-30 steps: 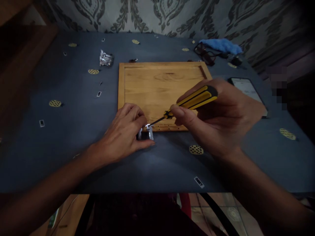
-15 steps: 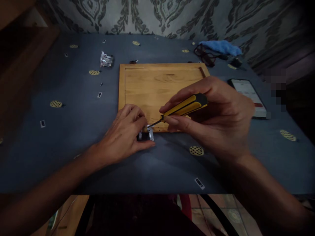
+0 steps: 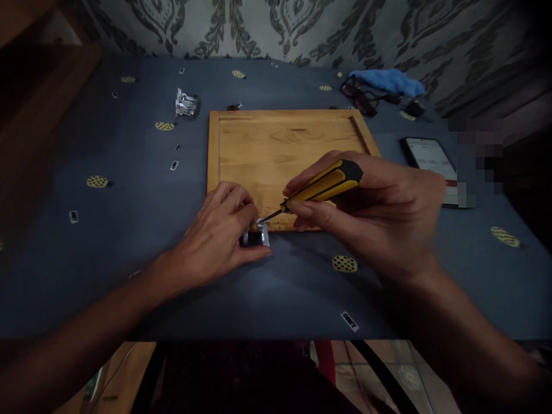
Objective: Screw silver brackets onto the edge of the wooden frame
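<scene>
- The wooden panel (image 3: pixel 276 155) lay flat, honey-coloured and grained, with a raised border around a recessed middle; small dark dots marked its near border.
- At the near edge of the panel, left of its middle, sat the metal fitting (image 3: pixel 265 234), silvery and shiny, with a dark gap between two brighter arms; it partly overlapped the border and jutted out towards the person.
- The left hand (image 3: pixel 224 230) rested over the panel's near left corner, fingers bent and bunched, thumb stretched out along the near side; thumb and forefinger stood part-way apart with the metal fitting held between them.
- The right hand (image 3: pixel 388 213), over the panel's near right part, had its fingers closed around the screwdriver (image 3: pixel 323 184), thumb and fingertips pinching the front of the handle.
- The screwdriver's handle was yellow with black grooves and a black butt; its thin, dark shaft slanted down leftward above the panel, its tip at the metal fitting.
- Left of the panel lay a small screw (image 3: pixel 177 147); beyond it, near the panel's far left corner, a cluster of silvery fittings (image 3: pixel 187 104).
- Right of the panel lay a phone (image 3: pixel 431 158), its screen lit.
</scene>
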`<state>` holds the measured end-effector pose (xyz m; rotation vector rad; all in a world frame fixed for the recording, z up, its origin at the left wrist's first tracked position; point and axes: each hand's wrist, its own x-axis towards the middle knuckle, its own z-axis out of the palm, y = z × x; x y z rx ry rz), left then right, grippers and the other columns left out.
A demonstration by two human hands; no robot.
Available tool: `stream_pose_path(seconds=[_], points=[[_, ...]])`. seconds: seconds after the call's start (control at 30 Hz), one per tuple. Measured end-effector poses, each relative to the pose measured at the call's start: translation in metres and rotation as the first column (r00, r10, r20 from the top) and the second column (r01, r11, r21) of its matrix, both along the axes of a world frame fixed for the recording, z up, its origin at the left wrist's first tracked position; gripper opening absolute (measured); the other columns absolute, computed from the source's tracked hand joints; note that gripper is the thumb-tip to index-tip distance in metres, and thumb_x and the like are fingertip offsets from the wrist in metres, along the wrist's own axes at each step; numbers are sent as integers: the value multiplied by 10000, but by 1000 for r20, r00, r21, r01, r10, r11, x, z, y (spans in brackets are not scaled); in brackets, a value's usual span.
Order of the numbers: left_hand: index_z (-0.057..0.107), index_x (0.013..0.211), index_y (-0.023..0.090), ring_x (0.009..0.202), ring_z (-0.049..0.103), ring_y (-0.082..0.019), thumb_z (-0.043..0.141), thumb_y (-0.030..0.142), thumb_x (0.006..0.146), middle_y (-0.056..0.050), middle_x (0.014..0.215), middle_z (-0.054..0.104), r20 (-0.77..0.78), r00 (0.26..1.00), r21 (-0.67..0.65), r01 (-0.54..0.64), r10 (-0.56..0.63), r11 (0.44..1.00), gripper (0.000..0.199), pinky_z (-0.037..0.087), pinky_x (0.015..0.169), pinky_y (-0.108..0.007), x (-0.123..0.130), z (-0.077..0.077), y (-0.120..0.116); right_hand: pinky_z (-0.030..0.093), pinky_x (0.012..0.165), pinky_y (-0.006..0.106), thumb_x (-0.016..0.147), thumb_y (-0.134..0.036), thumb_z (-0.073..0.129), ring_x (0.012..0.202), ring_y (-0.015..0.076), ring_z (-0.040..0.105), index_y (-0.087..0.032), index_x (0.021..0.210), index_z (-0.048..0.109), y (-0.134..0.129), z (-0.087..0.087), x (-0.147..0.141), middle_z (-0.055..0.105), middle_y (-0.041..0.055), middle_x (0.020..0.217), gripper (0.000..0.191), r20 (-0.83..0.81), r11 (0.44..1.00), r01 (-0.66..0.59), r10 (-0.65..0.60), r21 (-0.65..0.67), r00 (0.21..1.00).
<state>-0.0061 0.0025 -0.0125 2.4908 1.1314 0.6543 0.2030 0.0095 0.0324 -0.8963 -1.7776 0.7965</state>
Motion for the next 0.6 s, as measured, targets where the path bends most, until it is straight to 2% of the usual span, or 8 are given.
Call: stream_pose_path(seconds=[0.23, 0.4, 0.6], points=[[694, 997, 160, 1091, 523, -299, 821, 412, 842, -102, 1081, 621, -11, 1000, -7, 3, -3, 1000, 322, 516, 912, -461, 1, 2, 0, 559, 488, 282, 761, -239, 894, 586, 129, 643, -271, 847, 759, 1, -5, 0, 733, -27, 820, 163, 4, 999, 26, -26, 35, 1000], [692, 996, 173, 1095, 525, -295, 817, 405, 845, -90, 1079, 617, -11, 1000, -7, -5, 5, 1000, 304, 516, 908, -451, 1, 2, -1, 546, 496, 268, 800, -256, 866, 602, 119, 636, -251, 836, 738, 1, -6, -1, 707, -38, 790, 133, 33, 997, 54, -56, 59, 998], [692, 1020, 193, 1095, 530, -289, 814, 425, 849, -82, 1081, 619, 0, 1000, -9, -1, 1, 1000, 313, 523, 913, -451, 0, 1, 0, 585, 531, 274, 811, -252, 849, 667, 144, 673, -241, 867, 766, 2, -5, 0, 754, -9, 842, 101, 39, 999, 15, -17, 51, 999]])
